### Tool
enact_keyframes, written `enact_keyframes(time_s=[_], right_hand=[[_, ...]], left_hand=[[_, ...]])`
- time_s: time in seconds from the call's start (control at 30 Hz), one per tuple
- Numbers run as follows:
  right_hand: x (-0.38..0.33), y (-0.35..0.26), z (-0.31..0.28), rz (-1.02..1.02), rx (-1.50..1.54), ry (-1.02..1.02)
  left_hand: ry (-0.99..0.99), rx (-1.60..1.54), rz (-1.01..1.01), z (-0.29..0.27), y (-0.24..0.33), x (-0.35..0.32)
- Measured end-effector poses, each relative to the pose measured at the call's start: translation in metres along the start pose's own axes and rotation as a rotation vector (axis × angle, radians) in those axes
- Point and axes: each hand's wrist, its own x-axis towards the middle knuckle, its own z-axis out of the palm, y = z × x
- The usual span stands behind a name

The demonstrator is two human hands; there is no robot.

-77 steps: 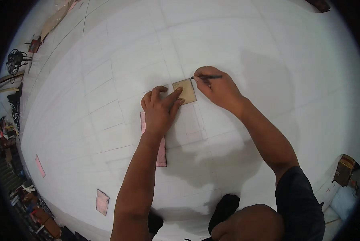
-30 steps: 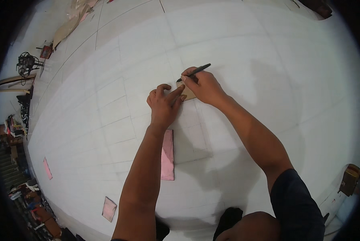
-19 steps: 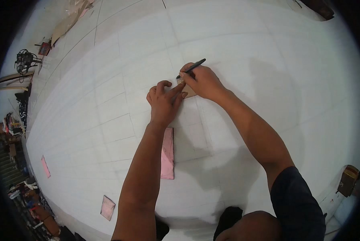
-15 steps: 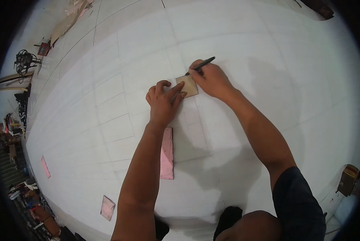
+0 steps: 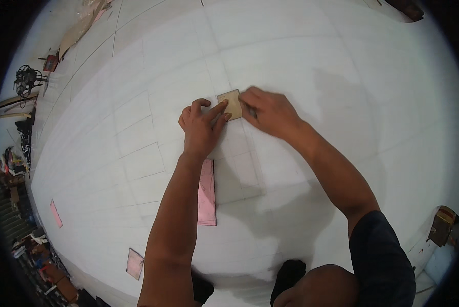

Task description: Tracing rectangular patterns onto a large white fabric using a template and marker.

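The broad white surface (image 5: 290, 51) spread out before us, crossed by thin dark lines, with a jumble of assorted things (image 5: 58, 279) along its lower left side. Near the middle we saw a small tan square (image 5: 234, 105) lying flat between the two hands. The left hand (image 5: 201, 128) was at its left side, index fingertip and thumb upon it, the other fingers loosely bent and grasping nothing that we could see. The right hand (image 5: 270, 111) was at the square's right edge, fingers curled and slightly blurred; we could not tell whether they gripped anything. Below the left hand lay a pink strip (image 5: 207, 199) (the left forearm (image 5: 173, 220) hid part of it), and farther left we noted a pink piece (image 5: 135, 264) near that forearm and a narrow pink piece (image 5: 56, 214) well apart.
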Motion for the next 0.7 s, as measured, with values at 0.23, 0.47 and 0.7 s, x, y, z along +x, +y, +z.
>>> enact_keyframes(time_s=[0.23,0.47,0.7], right_hand=[[-0.034,-0.006,-0.022,0.239,0.420,0.150],[-0.027,0.022,0.009,0.478,0.550,0.446],[-0.027,0.024,0.015,0.440,0.487,0.496]], left_hand=[[0.033,0.035,0.014,-0.001,0.000,0.002],[0.041,0.102,0.052,0.000,-0.004,0.015],[0.042,0.167,0.043,0.000,-0.021,0.057]])
